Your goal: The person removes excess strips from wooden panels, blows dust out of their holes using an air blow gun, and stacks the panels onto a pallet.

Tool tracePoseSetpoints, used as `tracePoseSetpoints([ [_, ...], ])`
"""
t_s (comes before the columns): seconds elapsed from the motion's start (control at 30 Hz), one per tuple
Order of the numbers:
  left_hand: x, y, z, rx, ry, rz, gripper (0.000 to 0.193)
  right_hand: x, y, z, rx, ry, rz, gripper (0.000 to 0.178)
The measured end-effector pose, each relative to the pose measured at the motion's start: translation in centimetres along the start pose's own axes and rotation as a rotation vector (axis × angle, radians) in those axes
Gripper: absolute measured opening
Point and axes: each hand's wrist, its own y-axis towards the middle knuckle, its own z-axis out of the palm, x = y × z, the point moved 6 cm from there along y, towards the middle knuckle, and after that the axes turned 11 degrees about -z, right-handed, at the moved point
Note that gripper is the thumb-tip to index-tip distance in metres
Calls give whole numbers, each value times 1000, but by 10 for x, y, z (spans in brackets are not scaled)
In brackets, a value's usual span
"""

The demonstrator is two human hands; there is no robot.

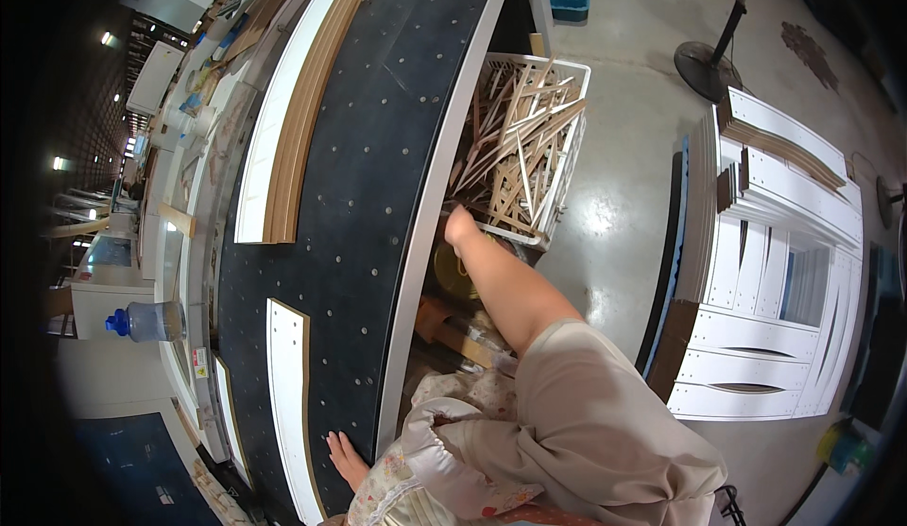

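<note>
My left hand [350,462] rests flat at the near edge of the black table [378,148], its fingers stretched out beside a long white board [289,384]. The hand holds nothing. My right arm reaches down past the table's pale edge, beside a white plastic basket [576,162] heaped with thin wood offcuts [520,138]. Of my right hand [459,227] only the wrist and back show; its fingers are hidden at the table's edge, so what they touch is unseen. A stack of white-faced boards [295,120] lies farther up the table.
On the floor to the right stands a large stack of white panels [746,346], with a black fan base [704,68] beyond it. A blue-capped bottle [151,322] stands left of the table. Below the table's edge are a yellowish round object [455,271] and a brown wooden piece [453,332].
</note>
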Motion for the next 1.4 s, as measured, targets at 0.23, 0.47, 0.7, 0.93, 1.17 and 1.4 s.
tracePoseSetpoints([
  [0.23, -12, -5, -13, 31, -2, -25, 79, -129, -116, -22, 558, -669, -164, 26],
  [0.47, -37, -12, -62, -259, -427, 126, 68, -119, -91, -90, 687, -832, 90, 22],
  [0.7, 92, 33, -69, -314, -249, -107, 82, 6, -89, -153, 56, -73, 77, 20],
  [0.93, 158, 63, -58, 74, -173, -262, 112, 139, -121, -155, -37, 347, -410, 27],
  [1.17, 163, 46, -68, -165, -386, -48, 94, 257, -264, 3, 405, 195, -911, 17],
  [1.4, 135, -15, -89, -747, -118, -48, 75, 168, -520, 244, 1195, -798, -1992, 56],
])
